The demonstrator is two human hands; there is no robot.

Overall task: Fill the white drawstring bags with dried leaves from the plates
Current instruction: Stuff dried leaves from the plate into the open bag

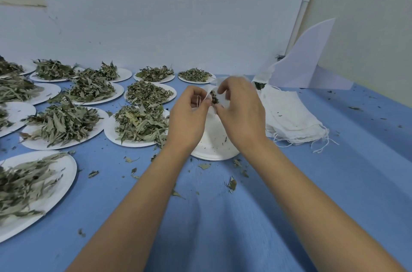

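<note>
Left hand (189,115), right hand (240,111) both pinch rim of white drawstring bag (223,101), held over emptied paper plate (214,149) — dried leaves (214,99) inside. Heaped plates (133,143), stack of empty bags (289,115) remain — likely early.

Plain packing workroom for dried herbs. A table (223,227) under blue cloth stands against a bare pale wall (178,15), carrying many white plates (110,129) heaped with dried leaves (140,120) and a stack of white cloth bags (287,115).

A blue-covered table (223,216) meets a pale wall (178,15), with a white pipe (305,4) in the corner.
</note>
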